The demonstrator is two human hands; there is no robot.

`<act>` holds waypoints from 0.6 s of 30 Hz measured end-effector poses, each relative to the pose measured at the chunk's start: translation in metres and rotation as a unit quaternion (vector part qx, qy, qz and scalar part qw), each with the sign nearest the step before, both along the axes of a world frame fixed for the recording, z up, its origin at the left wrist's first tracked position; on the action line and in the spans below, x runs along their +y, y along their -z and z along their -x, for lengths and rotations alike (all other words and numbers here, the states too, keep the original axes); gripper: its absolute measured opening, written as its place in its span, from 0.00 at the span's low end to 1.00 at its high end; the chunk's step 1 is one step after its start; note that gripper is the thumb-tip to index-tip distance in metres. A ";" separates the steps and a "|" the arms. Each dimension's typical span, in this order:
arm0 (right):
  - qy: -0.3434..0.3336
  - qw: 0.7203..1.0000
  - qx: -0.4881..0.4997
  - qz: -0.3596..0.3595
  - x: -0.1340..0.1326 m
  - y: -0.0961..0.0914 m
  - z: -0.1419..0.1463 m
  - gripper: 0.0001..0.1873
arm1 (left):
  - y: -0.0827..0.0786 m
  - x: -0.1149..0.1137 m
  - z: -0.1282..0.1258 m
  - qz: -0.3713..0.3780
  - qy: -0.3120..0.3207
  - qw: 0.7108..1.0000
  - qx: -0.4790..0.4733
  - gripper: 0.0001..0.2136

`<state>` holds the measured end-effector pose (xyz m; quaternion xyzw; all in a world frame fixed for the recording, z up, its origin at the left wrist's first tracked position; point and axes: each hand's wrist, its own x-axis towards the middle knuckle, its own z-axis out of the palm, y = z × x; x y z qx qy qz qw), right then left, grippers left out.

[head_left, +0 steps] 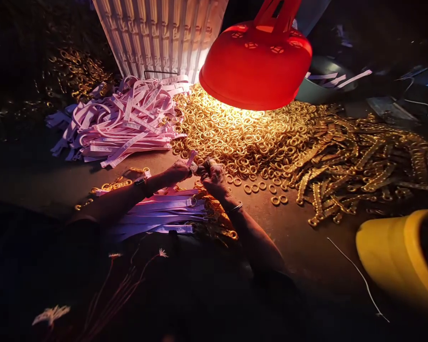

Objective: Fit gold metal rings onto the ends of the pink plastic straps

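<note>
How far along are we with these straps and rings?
Done, it seems: a flat stack of pink straps with rings at their ends, under the forearms. In hand: left hand and right hand pinch one strap end. Left: the loose strap pile and a large heap of gold rings.

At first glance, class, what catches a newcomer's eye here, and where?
A glowing red lamp shade hangs top centre over a bright heap of gold rings. Left of it lies a pile of pink straps. Below the heap, the left hand and right hand pinch a small piece together.
</note>
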<state>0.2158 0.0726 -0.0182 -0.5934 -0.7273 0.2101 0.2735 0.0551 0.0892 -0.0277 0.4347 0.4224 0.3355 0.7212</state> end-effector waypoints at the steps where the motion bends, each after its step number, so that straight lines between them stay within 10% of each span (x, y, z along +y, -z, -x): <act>1: 0.006 0.998 -0.048 -0.028 0.001 0.002 0.001 0.06 | 0.001 0.003 0.001 0.022 0.010 1.000 0.004 0.15; 5: 0.002 0.990 -0.124 -0.066 0.004 0.006 0.003 0.06 | 0.002 0.013 0.001 0.111 0.040 0.993 0.001 0.12; 9: 0.016 0.994 0.083 -0.076 0.017 -0.003 0.002 0.14 | 0.002 0.010 -0.004 0.109 -0.010 0.989 -0.099 0.07; 13: 0.038 0.922 0.385 -0.026 0.036 -0.032 -0.008 0.24 | 0.004 0.005 -0.009 0.093 -0.077 0.967 -0.225 0.12; 18: 0.007 0.929 0.370 -0.019 0.033 -0.059 -0.016 0.23 | -0.001 0.004 -0.007 0.126 -0.098 0.957 -0.241 0.09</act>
